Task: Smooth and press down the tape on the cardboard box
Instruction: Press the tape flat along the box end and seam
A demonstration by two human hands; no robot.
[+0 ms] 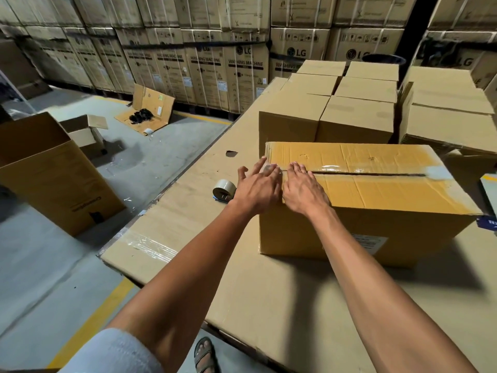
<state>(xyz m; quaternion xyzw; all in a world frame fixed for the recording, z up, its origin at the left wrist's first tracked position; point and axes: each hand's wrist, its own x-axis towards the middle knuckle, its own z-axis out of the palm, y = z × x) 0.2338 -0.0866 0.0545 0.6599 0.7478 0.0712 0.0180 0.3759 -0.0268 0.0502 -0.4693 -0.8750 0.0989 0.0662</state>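
A brown cardboard box [376, 192] sits on a cardboard-covered work surface [269, 286]. Clear shiny tape [333, 168] runs along the seam between its top flaps. My left hand [256, 188] lies flat with spread fingers over the box's left top edge, where the tape wraps down the side. My right hand [302, 188] rests palm down on the top, fingers on the tape seam right beside the left hand. Neither hand holds anything. A roll of tape [223, 190] lies on the surface just left of my left hand.
Closed cartons [349, 103] are stacked behind the box, and more [443, 111] to the right. An open tall box [53, 173] stands on the floor at left. Washing machine cartons [201, 63] line the back wall. My sandalled foot [205, 355] is below.
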